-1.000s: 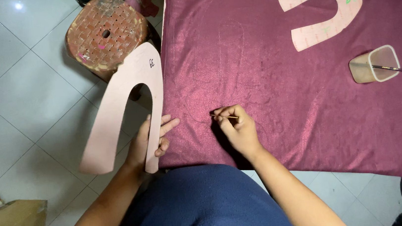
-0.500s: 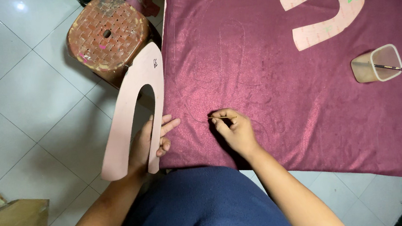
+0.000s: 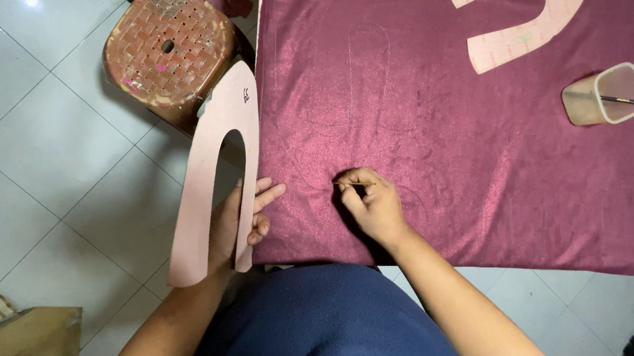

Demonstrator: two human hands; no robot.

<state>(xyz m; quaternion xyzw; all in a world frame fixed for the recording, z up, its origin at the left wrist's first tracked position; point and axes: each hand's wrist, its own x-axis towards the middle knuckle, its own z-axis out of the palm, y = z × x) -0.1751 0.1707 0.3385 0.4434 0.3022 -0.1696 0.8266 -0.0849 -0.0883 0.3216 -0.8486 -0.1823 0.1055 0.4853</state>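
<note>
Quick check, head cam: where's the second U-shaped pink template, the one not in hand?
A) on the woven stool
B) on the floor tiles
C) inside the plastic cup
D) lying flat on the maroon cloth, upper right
D: the loose U-shaped template lies flat on the maroon cloth, above the plastic cup; the left hand holds the other template off the table's edge.

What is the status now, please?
Left hand holds pink U-shaped template off the table edge. Right hand pinches thin marking tool on maroon fabric. Nothing blocks.
</note>
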